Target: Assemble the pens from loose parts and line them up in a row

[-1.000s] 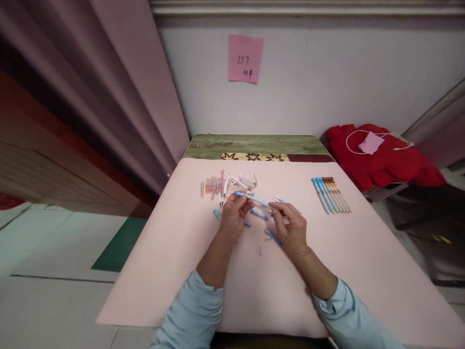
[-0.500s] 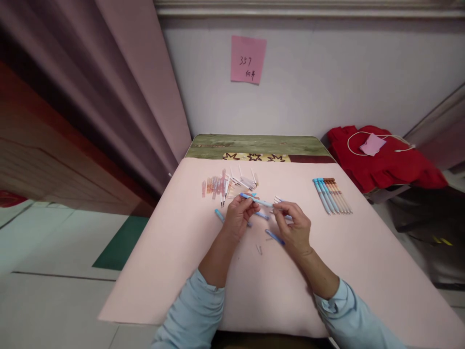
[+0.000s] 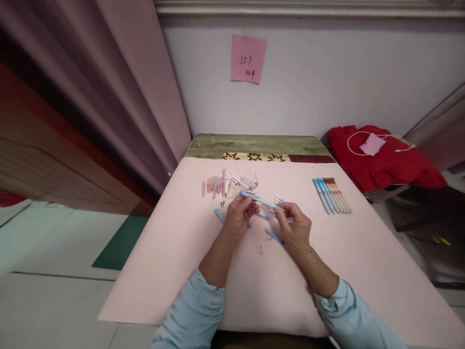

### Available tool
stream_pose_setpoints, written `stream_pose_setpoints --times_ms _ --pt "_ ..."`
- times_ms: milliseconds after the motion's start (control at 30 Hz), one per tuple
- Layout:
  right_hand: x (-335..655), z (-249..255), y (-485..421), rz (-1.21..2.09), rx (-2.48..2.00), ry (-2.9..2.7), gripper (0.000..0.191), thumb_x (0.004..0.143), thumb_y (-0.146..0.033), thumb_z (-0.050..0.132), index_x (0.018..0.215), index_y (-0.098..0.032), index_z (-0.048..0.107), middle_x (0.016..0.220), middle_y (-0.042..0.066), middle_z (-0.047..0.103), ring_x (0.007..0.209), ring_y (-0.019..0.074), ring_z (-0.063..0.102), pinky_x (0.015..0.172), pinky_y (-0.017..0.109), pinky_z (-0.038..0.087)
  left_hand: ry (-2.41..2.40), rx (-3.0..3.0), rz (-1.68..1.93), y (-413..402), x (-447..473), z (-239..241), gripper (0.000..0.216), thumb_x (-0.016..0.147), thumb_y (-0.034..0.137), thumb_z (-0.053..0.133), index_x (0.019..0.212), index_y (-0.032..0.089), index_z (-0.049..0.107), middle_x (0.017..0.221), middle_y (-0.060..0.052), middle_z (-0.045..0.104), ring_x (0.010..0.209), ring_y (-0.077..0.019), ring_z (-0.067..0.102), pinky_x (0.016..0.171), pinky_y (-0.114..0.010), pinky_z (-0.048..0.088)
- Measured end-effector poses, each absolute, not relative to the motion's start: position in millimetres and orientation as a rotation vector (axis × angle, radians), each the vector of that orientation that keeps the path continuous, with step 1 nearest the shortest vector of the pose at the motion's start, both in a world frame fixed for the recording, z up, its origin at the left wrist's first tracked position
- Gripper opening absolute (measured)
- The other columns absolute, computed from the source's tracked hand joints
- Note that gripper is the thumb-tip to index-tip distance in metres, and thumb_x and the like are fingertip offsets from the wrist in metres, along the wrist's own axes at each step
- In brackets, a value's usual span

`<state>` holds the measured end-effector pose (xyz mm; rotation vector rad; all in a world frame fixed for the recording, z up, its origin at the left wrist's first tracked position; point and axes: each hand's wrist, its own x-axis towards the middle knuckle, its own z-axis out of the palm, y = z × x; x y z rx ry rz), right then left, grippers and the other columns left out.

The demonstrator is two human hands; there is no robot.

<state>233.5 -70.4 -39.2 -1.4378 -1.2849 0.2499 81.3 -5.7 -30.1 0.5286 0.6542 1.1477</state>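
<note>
Between both hands, above the table, is a pen point(image 3: 267, 202) with a dark blue end at the left and a pale blue barrel at the right. My left hand point(image 3: 238, 218) pinches it near the dark blue end. At the barrel's right end, the fingertips of my right hand point(image 3: 296, 227) are closed on it. Whether its two parts are fully joined, I cannot tell. Below the hands lie a blue pen part point(image 3: 275, 236) and small springs point(image 3: 259, 249). A lighter blue piece point(image 3: 219, 215) sits left of my left hand, and more blue parts are partly hidden behind the fingers.
Several white refills point(image 3: 240, 182) and pinkish clear grips point(image 3: 216, 186) lie in a loose pile beyond my left hand. A row of blue and brown-topped pens point(image 3: 331, 196) is at the right. Beyond the table, a red cloth point(image 3: 395, 167) carries a white cable.
The barrel's right end has dipped slightly, so the pen now looks a little bent at its middle. Both hands stay nearly in place.
</note>
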Motion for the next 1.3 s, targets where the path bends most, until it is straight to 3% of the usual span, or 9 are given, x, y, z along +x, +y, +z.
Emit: stream_pose_setpoints --times_ms 200,400,667,800,867,1033,1233,1300 --pt "233.5 -41.4 -69.6 0.215 -1.435 -1.291 0.018 0.086 -0.036 0.067 0.093 -0.019 0.069 0.074 0.0 0.067 0.061 0.0132 0.059 0.063 0.026 0.049 0.635 0.532 1.139 -8.2 83.1 -27.6 0.033 0.064 0.019 0.085 0.091 0.011 0.068 0.083 -0.003 0.069 0.063 -0.0081 0.062 0.061 -0.02 0.055" --pt "232.0 -38.2 -72.5 0.253 -1.429 -1.315 0.018 0.088 -0.036 0.065 0.086 -0.019 0.069 0.069 -0.001 0.066 0.058 0.0122 0.058 0.059 0.024 0.047 0.636 0.498 1.129 -11.1 88.1 -29.2 0.031 0.067 0.028 0.085 0.087 0.01 0.071 0.068 0.0 0.064 0.061 -0.0082 0.061 0.06 -0.02 0.053" --pt "235.5 -40.7 -72.9 0.414 -1.465 -1.398 0.035 0.094 -0.042 0.055 0.071 -0.018 0.067 0.06 -0.001 0.065 0.049 0.0106 0.057 0.054 0.023 0.045 0.642 0.565 1.127 -13.0 91.0 -28.5 0.03 0.069 0.034 0.083 0.083 0.01 0.072 0.077 -0.003 0.067 0.059 -0.0072 0.059 0.056 -0.02 0.051" --pt "232.9 -38.6 -72.5 0.427 -1.463 -1.454 0.026 0.088 -0.043 0.063 0.096 -0.019 0.067 0.063 -0.003 0.063 0.051 0.0108 0.055 0.055 0.023 0.045 0.671 0.581 1.156 -12.1 89.9 -28.7 0.029 0.071 0.035 0.081 0.083 0.011 0.072 0.079 -0.004 0.069 0.059 -0.0071 0.058 0.055 -0.02 0.05" --pt "230.5 -37.1 -72.6 0.393 -1.451 -1.428 0.032 0.082 -0.041 0.07 0.105 -0.019 0.062 0.066 -0.004 0.062 0.053 0.0106 0.054 0.055 0.022 0.045 0.696 0.594 1.172 -11.5 89.1 -28.3 0.029 0.07 0.034 0.082 0.082 0.011 0.072 0.076 -0.003 0.068 0.058 -0.0071 0.058 0.055 -0.02 0.05" --pt "229.5 -37.0 -73.3 0.311 -1.497 -1.423 0.02 0.085 -0.04 0.067 0.083 -0.02 0.063 0.061 -0.004 0.057 0.052 0.0099 0.05 0.053 0.022 0.041 0.713 0.627 1.158 -11.1 88.4 -27.1 0.029 0.069 0.035 0.082 0.08 0.011 0.071 0.072 -0.003 0.066 0.057 -0.0077 0.057 0.054 -0.02 0.049" --pt "234.4 -37.5 -74.8 0.438 -1.519 -1.47 0.036 0.096 -0.042 0.049 0.073 -0.019 0.064 0.059 -0.002 0.061 0.05 0.0101 0.054 0.054 0.022 0.042 0.702 0.669 1.123 -11.6 87.6 -27.1 0.03 0.07 0.037 0.081 0.081 0.011 0.072 0.069 -0.003 0.065 0.057 -0.0082 0.057 0.054 -0.021 0.049" --pt "234.0 -37.4 -74.4 0.455 -1.512 -1.49 0.033 0.096 -0.043 0.05 0.08 -0.019 0.066 0.059 -0.002 0.061 0.051 0.0104 0.054 0.055 0.022 0.043 0.702 0.665 1.126 -11.4 87.2 -26.7 0.03 0.071 0.036 0.08 0.082 0.01 0.073 0.068 -0.003 0.065 0.057 -0.0082 0.057 0.054 -0.021 0.048"
